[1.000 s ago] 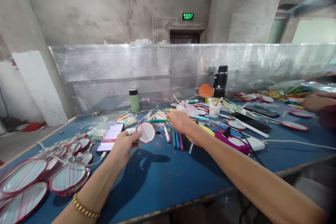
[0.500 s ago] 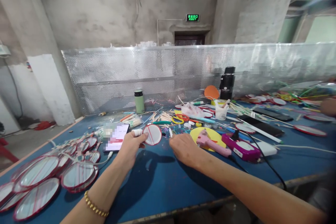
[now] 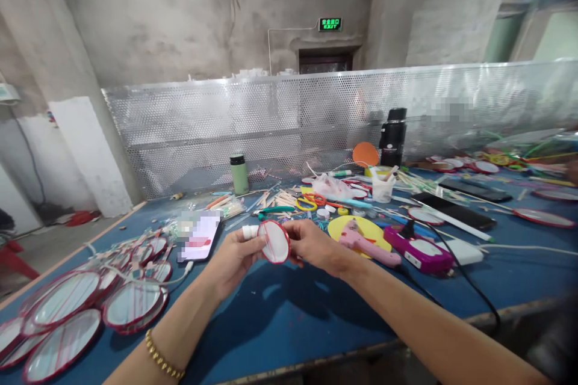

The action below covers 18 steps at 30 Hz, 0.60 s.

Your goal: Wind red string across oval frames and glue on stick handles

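A small round disc (image 3: 275,242) with a pale, see-through face and a red rim is held tilted above the table. My left hand (image 3: 239,257) is closed on its left edge, thumb on the front; a finger of this hand wears a white wrap (image 3: 250,231). At the disc's right edge, my right hand (image 3: 316,245) has its fingers curled together against the rim. Whatever lies between those fingertips is hidden. Left of my left hand is a lit phone (image 3: 201,237). Larger red-rimmed discs (image 3: 67,298) are heaped at the left.
A pink glue gun (image 3: 368,248) lies on a yellow disc, beside a purple device (image 3: 418,251) with a cable. Behind are scissors (image 3: 307,203), sticks (image 3: 284,197), a green bottle (image 3: 239,175) and a black flask (image 3: 393,139). A perforated metal screen (image 3: 271,120) borders the table's back.
My right hand has moved up and left from the tabletop to the disc's right edge. The white piece seen at its fingertips no longer shows. The disc has shifted slightly right and turned.
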Each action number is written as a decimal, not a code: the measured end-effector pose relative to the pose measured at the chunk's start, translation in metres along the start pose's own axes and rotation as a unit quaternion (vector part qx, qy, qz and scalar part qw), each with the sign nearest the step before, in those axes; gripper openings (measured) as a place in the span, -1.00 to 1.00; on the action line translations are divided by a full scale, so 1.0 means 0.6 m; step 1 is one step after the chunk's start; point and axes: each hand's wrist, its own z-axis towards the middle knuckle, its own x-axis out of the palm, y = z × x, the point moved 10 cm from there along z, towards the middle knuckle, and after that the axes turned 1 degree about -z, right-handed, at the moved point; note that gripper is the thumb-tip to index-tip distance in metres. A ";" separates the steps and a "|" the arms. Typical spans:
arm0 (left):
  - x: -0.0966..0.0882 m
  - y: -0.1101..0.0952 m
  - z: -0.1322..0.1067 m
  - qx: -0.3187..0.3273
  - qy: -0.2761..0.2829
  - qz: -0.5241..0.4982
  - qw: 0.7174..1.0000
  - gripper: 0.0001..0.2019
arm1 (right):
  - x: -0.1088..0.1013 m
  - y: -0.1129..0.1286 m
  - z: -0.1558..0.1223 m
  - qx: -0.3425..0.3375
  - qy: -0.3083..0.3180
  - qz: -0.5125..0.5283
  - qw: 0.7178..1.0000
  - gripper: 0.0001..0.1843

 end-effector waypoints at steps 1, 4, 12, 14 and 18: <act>0.000 0.003 0.000 0.000 -0.001 0.010 1.000 -0.72 | -0.002 -0.006 0.001 0.004 -0.009 0.005 1.000 -0.93; -0.005 0.004 0.001 0.016 -0.018 0.044 0.999 -0.72 | -0.010 -0.019 0.000 0.021 -0.040 0.015 0.999 -0.96; -0.016 -0.002 0.008 0.053 -0.044 0.087 0.994 -0.68 | -0.017 -0.025 -0.004 0.040 -0.047 -0.014 0.998 -0.93; -0.014 0.000 0.008 0.047 -0.041 0.079 0.995 -0.68 | -0.016 -0.029 -0.003 0.037 -0.033 -0.022 0.998 -0.92; -0.007 0.006 0.006 0.030 -0.026 0.038 0.999 -0.68 | -0.007 -0.020 -0.008 0.005 0.003 -0.041 0.999 -0.93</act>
